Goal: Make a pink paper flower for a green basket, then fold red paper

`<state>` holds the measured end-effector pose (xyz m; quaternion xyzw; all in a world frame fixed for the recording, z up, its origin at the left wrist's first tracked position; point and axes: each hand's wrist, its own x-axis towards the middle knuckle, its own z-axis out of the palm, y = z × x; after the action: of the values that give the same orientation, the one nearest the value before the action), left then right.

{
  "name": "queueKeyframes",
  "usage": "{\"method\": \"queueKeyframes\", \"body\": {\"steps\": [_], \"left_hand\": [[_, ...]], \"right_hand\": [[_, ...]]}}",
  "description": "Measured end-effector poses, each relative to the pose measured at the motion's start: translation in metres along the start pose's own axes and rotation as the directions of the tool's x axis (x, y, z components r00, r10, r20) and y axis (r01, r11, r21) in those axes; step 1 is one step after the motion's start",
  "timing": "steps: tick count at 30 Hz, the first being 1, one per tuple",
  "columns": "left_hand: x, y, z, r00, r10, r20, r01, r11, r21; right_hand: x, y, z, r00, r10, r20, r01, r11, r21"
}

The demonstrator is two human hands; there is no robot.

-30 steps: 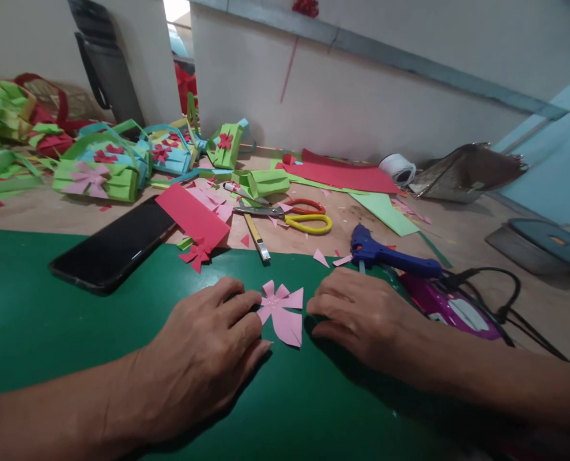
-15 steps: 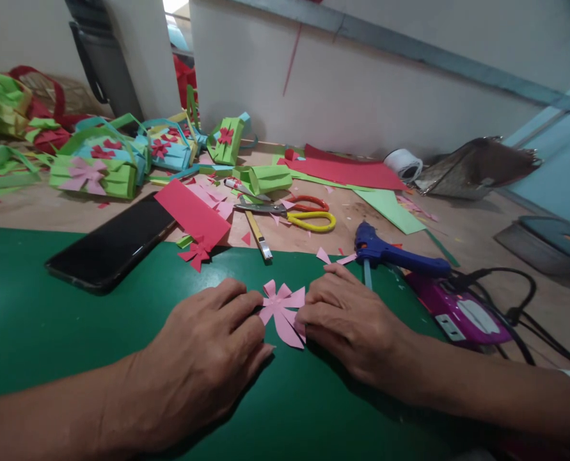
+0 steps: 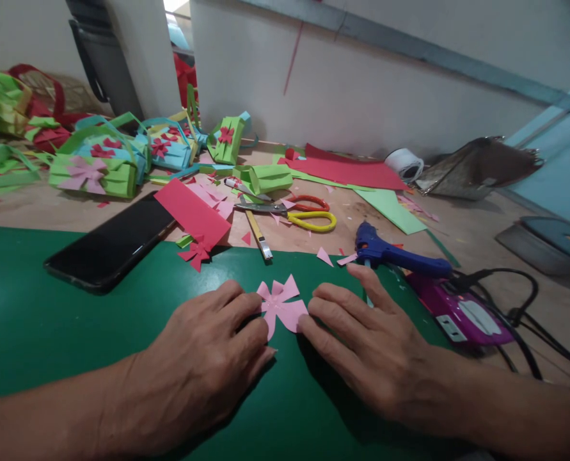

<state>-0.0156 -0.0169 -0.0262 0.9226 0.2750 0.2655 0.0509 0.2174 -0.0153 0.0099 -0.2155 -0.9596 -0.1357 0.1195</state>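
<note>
A pink paper flower (image 3: 281,303) with several cut petals lies between my hands on the green board (image 3: 135,333). My left hand (image 3: 208,352) is closed, its fingertips pinching the flower's left side; the pinched petal is mostly hidden. My right hand (image 3: 371,346) has its fingers apart and stretched out, with a fingertip touching the lower right petal. Its thumb is hidden. Two pink paper scraps (image 3: 324,257) lie beyond the flower, near the blue glue gun (image 3: 400,257).
Behind the board lie a black phone (image 3: 116,237), red card (image 3: 193,214), scissors (image 3: 311,221), a yellow cutter (image 3: 257,234) and paper bags (image 3: 93,176). A purple power strip (image 3: 457,314) with black cables is at right. A wall (image 3: 337,89) stands behind.
My right fingers have loosened from the right petals and spread apart. The flower's petals have shifted, with the lower right one now broad and flat. My left hand stays nearly still.
</note>
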Motion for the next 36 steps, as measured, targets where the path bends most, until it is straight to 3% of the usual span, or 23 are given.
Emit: {"method": "queueKeyframes", "body": {"steps": [3, 7, 12, 17, 21, 26, 33, 36], "left_hand": [[0.0, 0.0, 0.0, 1.0, -0.011, -0.006, 0.011, 1.0, 0.007], [0.0, -0.001, 0.0, 1.0, -0.012, 0.013, 0.012, 1.0, 0.004], [0.001, -0.001, 0.0, 1.0, 0.001, 0.021, -0.001, 1.0, 0.002], [0.002, 0.0, -0.001, 1.0, 0.007, 0.015, -0.007, 1.0, 0.018], [0.003, -0.001, 0.0, 1.0, -0.006, 0.014, 0.006, 1.0, 0.015], [0.004, -0.002, 0.0, 1.0, -0.018, 0.024, 0.018, 1.0, 0.004], [0.001, 0.0, -0.002, 0.998, -0.039, 0.054, 0.039, 0.999, -0.012], [0.002, 0.001, -0.002, 0.999, -0.031, 0.044, 0.031, 0.999, -0.016]], "right_hand": [[0.004, 0.002, 0.002, 0.995, 0.095, -0.007, -0.095, 0.995, 0.039], [0.008, 0.006, 0.007, 0.96, 0.276, 0.055, -0.281, 0.931, 0.233], [0.01, 0.01, 0.011, 0.913, 0.378, 0.151, -0.405, 0.803, 0.437], [0.016, 0.012, 0.01, 0.844, 0.454, 0.286, -0.528, 0.606, 0.595], [0.022, 0.012, 0.006, 0.823, 0.457, 0.338, -0.552, 0.497, 0.669], [0.023, 0.014, 0.009, 0.825, 0.465, 0.319, -0.537, 0.473, 0.699], [0.027, 0.014, 0.008, 0.725, 0.553, 0.409, -0.655, 0.373, 0.657], [0.028, 0.014, 0.007, 0.742, 0.535, 0.404, -0.629, 0.346, 0.696]]}}
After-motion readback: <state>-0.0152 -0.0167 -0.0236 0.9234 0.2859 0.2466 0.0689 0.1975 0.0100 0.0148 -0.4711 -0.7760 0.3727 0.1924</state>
